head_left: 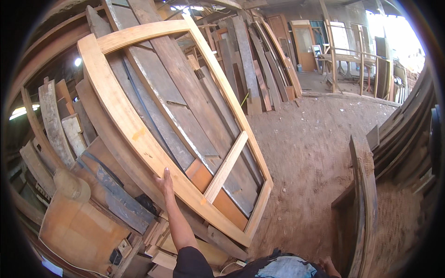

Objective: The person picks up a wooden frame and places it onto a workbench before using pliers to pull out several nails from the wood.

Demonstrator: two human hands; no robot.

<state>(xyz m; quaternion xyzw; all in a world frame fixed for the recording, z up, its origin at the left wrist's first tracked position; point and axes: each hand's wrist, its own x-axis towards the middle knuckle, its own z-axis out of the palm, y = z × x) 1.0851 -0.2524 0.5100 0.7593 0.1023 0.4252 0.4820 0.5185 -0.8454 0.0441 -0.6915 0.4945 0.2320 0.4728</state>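
left hand (pixel 163 180) on door frame (pixel 139 134) | long axis tilted upper-left (leaning on planks (pixel 185 92))

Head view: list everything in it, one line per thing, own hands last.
Wooden door frame: one, light orange-tan, leaning on the plank stack at left.
Planks: many, grey-brown, stacked upright behind the frame.
Offcuts: a pile, grey and tan, far left.
Dark frame piece: one, brown, standing at lower right.
Doors: a few, brown, against the far wall.
Dirt floor: one, reddish-brown, centre right.
Left hand: one, flat on the frame's lower rail.
Right hand: one, at the bottom edge by the dark piece; grip unclear.
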